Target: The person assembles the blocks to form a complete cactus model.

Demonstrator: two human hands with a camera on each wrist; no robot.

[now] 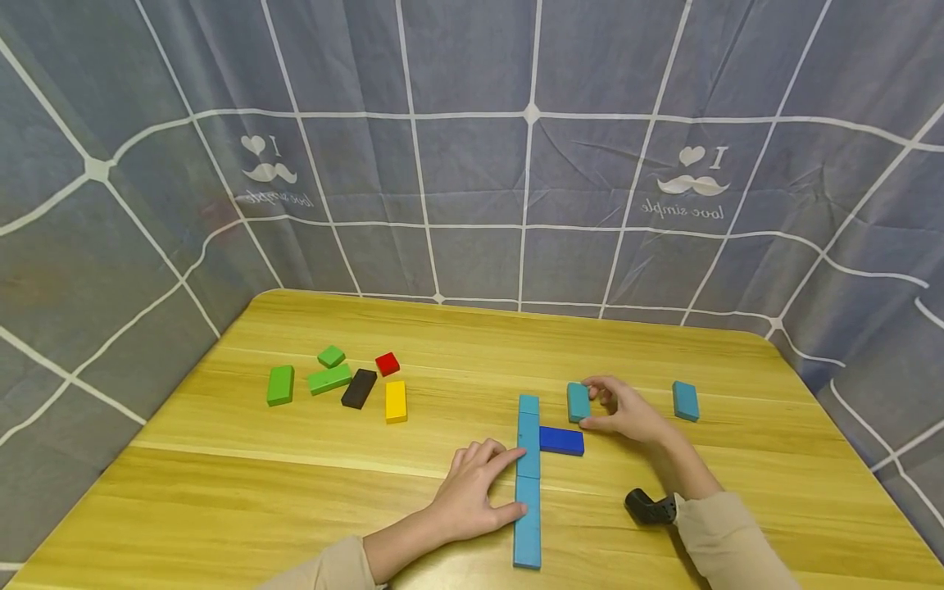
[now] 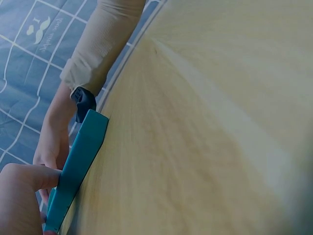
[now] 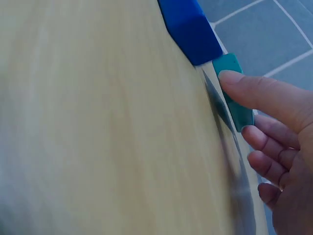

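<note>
A row of light blue blocks (image 1: 528, 524) runs lengthwise across the table, laid end to end. My left hand (image 1: 470, 496) rests beside it, its thumb and index finger touching the row and its other fingers loosely bent. In the left wrist view, the left thumb meets the side of a teal-looking block (image 2: 80, 164). A dark blue block (image 1: 561, 441) lies crosswise against the row's right side. Just beyond it, my right hand (image 1: 627, 412) pinches a smaller light blue block (image 1: 578, 402) between thumb and index finger. The right wrist view shows that thumb on the block (image 3: 241, 115).
Another light blue block (image 1: 685, 401) lies farther right. Green blocks (image 1: 280, 385), a black block (image 1: 359, 388), a yellow block (image 1: 396, 401) and a red block (image 1: 387, 364) lie at the left. A black device (image 1: 651, 507) sits at the right wrist. A grey curtain (image 1: 472, 164) hangs behind the table.
</note>
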